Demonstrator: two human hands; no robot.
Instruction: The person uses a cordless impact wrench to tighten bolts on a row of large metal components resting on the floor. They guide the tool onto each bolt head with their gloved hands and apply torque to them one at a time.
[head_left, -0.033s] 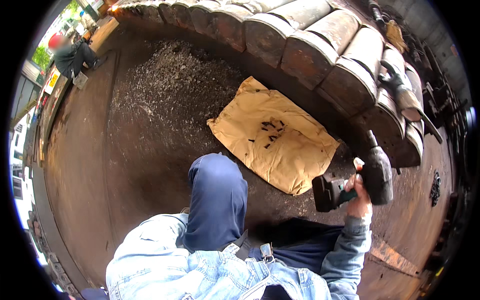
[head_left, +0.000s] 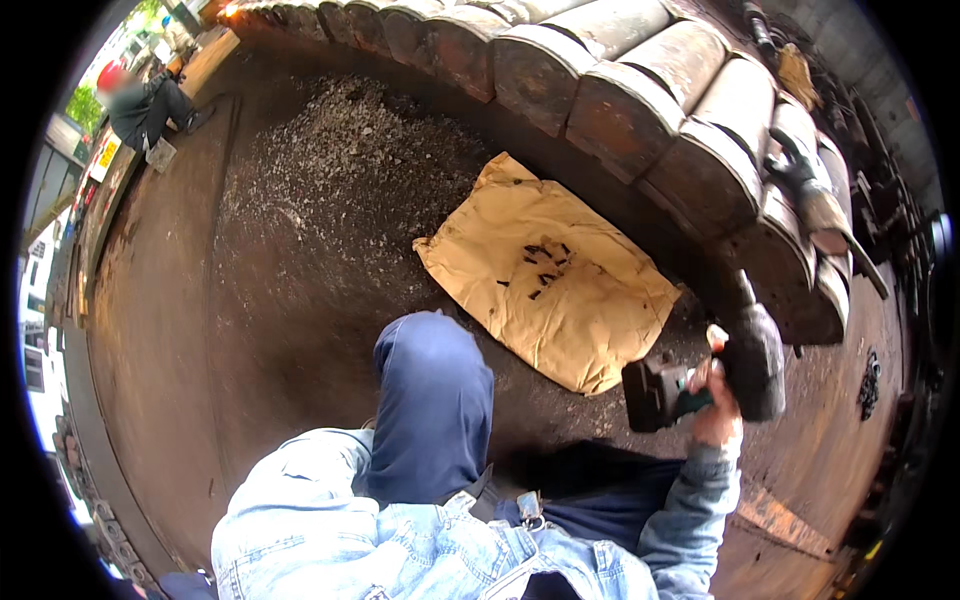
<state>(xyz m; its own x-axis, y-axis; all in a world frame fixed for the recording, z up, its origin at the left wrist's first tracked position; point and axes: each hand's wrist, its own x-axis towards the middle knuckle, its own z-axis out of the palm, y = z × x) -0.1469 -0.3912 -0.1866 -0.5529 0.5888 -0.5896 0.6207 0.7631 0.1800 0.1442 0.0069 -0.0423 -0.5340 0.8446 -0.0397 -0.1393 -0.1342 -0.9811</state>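
My right hand [head_left: 716, 408] is closed round the grip of a dark cordless impact wrench [head_left: 752, 360]. Its socket end points away from me, toward the near end of a row of heavy, rounded steel links [head_left: 700, 175]. The battery end sits just right of a crumpled tan paper sack [head_left: 560, 290] lying on the ground. On the sack are several small dark pieces, perhaps bolts [head_left: 545, 265]. My left sleeve [head_left: 300, 475] bends in behind my raised knee [head_left: 432, 400], and the left hand is out of sight there.
A dark-handled tool [head_left: 800, 180] and a tan glove-like item [head_left: 797, 75] lie on the links. Grey rubble [head_left: 350, 140] covers the ground beyond my knee. A chain-like dark heap [head_left: 870, 383] lies at right. A person in a red helmet [head_left: 150, 105] sits far left.
The view has tilted very slightly, so the links and the impact wrench appear a little lower. My right hand keeps its hold.
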